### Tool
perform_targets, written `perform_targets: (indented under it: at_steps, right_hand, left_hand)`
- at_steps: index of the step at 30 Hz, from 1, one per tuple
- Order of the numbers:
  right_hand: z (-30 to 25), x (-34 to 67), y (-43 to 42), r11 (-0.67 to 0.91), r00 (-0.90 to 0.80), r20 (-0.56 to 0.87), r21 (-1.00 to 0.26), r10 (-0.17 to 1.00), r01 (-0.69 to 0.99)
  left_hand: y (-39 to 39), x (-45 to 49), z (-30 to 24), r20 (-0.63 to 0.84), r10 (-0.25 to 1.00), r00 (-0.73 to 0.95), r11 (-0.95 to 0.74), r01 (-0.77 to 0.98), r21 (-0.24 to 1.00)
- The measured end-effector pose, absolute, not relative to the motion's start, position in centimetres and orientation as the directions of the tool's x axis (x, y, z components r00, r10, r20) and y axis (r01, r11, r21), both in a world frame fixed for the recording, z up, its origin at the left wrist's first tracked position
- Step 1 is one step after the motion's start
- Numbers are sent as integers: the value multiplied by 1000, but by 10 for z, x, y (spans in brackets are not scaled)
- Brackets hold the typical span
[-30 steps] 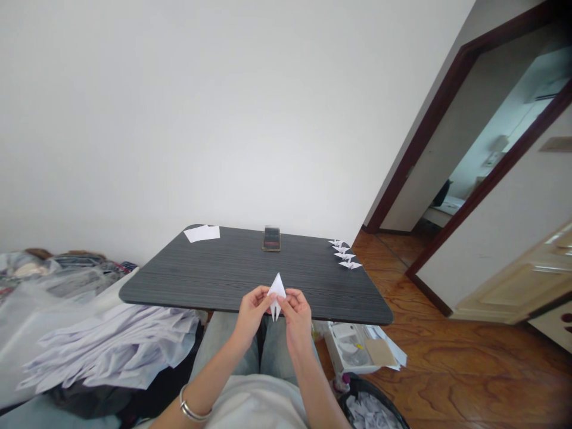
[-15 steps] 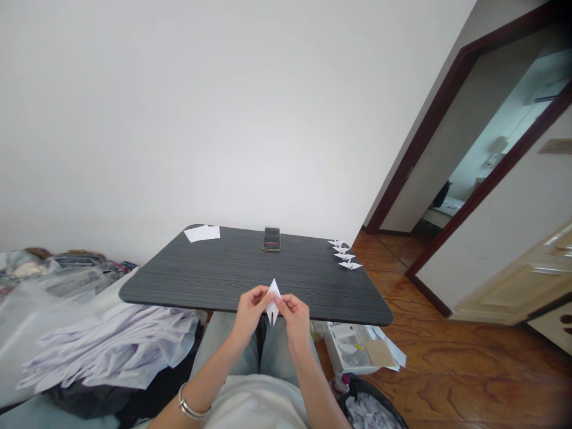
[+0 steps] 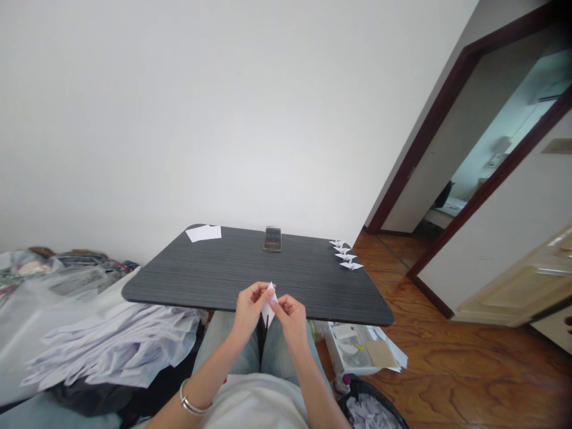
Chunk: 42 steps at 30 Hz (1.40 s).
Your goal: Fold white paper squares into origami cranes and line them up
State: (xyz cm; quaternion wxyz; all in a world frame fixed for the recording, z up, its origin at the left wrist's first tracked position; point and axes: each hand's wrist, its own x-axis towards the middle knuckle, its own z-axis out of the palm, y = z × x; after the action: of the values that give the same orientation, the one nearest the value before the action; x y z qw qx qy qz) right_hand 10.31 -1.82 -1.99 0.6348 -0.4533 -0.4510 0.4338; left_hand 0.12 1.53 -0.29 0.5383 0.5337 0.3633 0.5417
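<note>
The pointed, folded white paper (image 3: 269, 305) now shows less than before and sits a little lower, above the near edge of the table. The left hand (image 3: 252, 307) and right hand (image 3: 290, 319) pinch it together. The dark, grain-lined table (image 3: 179, 280) carries small paper cranes (image 3: 346, 256) at its right edge.

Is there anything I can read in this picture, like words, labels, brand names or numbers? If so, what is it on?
No word, label, brand or number can be read in this view.
Phone on the table: its dark face is too blurred to read.
White box on the floor: any print on it is too small to read.
Folded paper: no writing shows on it.
</note>
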Motion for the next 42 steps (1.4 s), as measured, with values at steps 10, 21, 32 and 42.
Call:
perform_targets:
  at_steps: [10, 21, 32, 42]
  right_hand:
    - [-25, 103, -17, 178, 144, 159, -975, 977, -131]
    - [-32, 103, -13, 185, 206, 151, -970, 967, -160]
    - [-33, 103, -14, 164, 122, 142, -967, 982, -193]
    - [-33, 103, -15, 100, 84, 83, -970, 993, -222]
  left_hand:
    - [13, 3, 3, 42, 991, 126, 4, -347, 938]
    - [17, -1, 2, 24, 994, 104, 21, -412, 911]
    - [16, -3, -1, 49, 981, 187, 15, -328, 944]
    - [18, -10, 3, 43, 962, 270, 20, -226, 974]
